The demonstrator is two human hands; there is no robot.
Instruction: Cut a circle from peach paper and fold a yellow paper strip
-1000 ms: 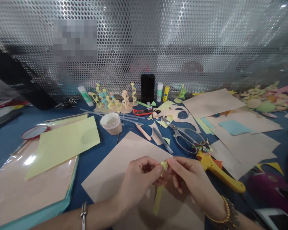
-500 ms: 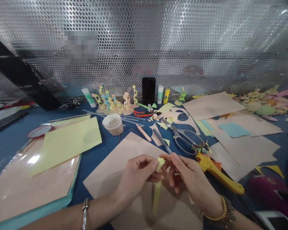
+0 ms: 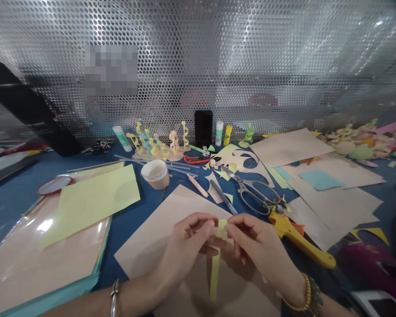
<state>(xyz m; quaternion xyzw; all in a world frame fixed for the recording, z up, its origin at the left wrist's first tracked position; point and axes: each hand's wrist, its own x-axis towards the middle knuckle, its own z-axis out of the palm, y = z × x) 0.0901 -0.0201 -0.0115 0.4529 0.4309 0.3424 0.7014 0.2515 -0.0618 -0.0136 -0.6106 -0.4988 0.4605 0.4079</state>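
Note:
My left hand and my right hand meet above a pale pink paper sheet. Between their fingertips both pinch a narrow yellow paper strip, folded at the top. Its long tail hangs straight down below my fingers. Just beyond my right hand lie steel scissors with grey handles and a yellow-handled cutting tool, neither touched. The lower part of the fold is hidden by my fingers.
A yellow sheet lies on a plastic-covered paper stack at left. Pink and blue sheets cover the right. Paper-strip sculptures, glue sticks, a black phone and a paper cup stand behind, before a perforated metal screen.
My fingertips have closed in around the top of the yellow strip, covering more of its fold. My hands have drawn slightly closer together. The view has tilted slightly.

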